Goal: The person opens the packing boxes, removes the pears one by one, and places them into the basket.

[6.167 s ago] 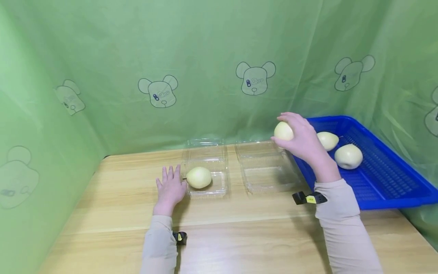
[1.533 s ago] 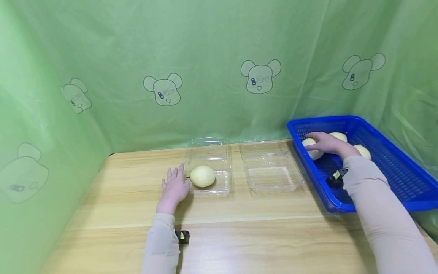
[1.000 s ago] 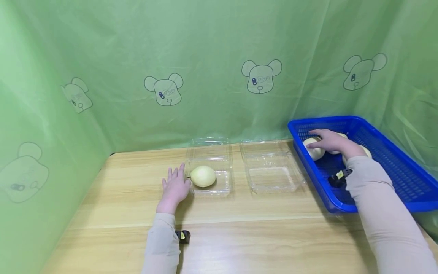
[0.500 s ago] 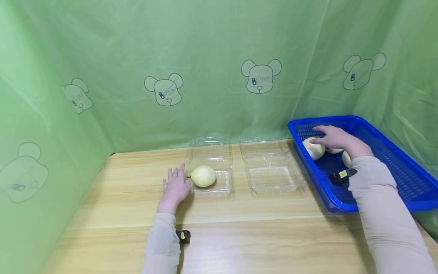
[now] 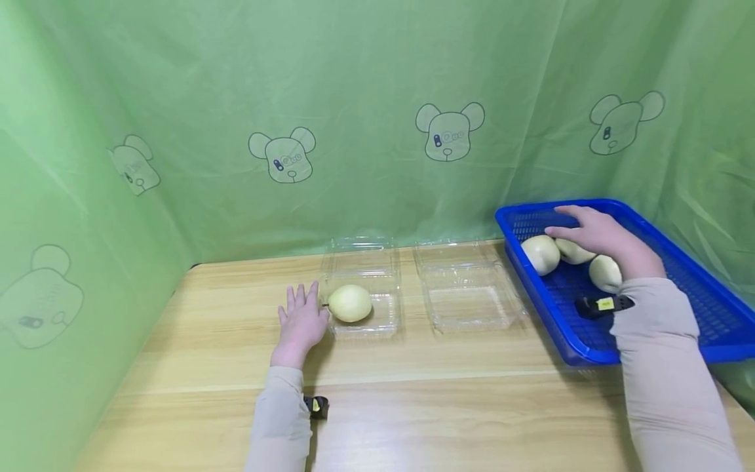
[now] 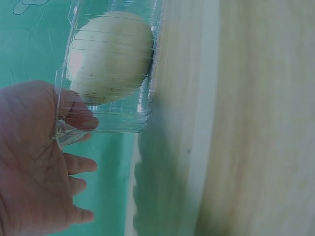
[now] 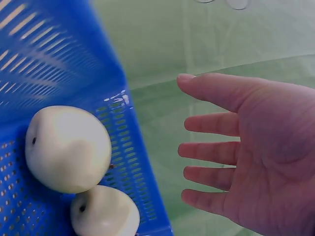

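My left hand [image 5: 301, 326] lies at the left side of a clear plastic clamshell box [image 5: 383, 324], fingers extended. In the left wrist view its thumb [image 6: 81, 115] shows through the plastic at the box's edge. One pale yellow pear [image 5: 350, 303] rests in that box, stem toward the hand. My right hand [image 5: 604, 236] hangs over the blue plastic basket [image 5: 566, 337] with nothing in it, thumb and fingers spread apart. Beneath and beside it are three pears: one at the basket's left wall [image 5: 541, 255], another partly behind the hand [image 5: 572, 252], a third near the wrist [image 5: 605, 273].
A second open clamshell box [image 5: 468, 308] stands between the first box and the basket. Their lids lean back toward the green curtain [image 5: 366, 131], which surrounds the wooden table [image 5: 377, 406] at back and sides.
The pear held earlier by my right hand now lies at the basket's left wall, released. That hand has risen and drawn back to the right. My left hand has stayed by the box.
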Demonstrator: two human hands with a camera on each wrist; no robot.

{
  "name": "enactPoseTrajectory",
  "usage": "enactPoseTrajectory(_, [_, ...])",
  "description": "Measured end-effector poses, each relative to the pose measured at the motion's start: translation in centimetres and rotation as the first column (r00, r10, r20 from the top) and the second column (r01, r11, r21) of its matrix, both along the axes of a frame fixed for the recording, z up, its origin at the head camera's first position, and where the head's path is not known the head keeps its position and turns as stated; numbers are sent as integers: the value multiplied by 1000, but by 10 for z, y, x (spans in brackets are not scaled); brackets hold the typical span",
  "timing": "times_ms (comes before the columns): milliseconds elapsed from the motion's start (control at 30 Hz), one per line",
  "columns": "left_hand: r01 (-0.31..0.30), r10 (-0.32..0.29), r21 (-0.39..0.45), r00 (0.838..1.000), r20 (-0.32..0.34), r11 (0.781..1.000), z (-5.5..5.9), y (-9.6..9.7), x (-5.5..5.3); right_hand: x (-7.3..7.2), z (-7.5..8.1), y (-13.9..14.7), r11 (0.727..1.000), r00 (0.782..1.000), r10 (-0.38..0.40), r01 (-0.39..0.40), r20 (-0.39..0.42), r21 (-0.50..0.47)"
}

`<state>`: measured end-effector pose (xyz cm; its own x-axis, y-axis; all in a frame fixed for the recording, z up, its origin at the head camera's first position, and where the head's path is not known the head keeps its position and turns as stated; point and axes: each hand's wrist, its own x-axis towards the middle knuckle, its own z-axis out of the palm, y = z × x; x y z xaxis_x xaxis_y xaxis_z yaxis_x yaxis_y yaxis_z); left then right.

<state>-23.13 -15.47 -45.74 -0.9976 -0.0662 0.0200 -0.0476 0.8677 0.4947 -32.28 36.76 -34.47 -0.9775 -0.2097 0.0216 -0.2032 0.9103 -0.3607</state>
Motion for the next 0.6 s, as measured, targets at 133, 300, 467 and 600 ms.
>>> enactPoseTrajectory(133, [-3,3,-28,1000,-3,1000,0,0,0,9,5,-1,998,999,-30,29,-22,-53])
enactPoseTrajectory(300, [-10,10,-63,1000,-6,998,0,0,0,19,9,-3,989,996,-63,55,-56,-139])
enactPoseTrajectory(467, [-13,13,-85,1000,2,996,-1,-1,-2,29,10,-7,972,993,-82,61,-85,-225])
enactPoseTrajectory(600, [-13,14,-85,1000,1,996,-2,-2,-3,36,12,-12,953,989,-106,70,-108,-295])
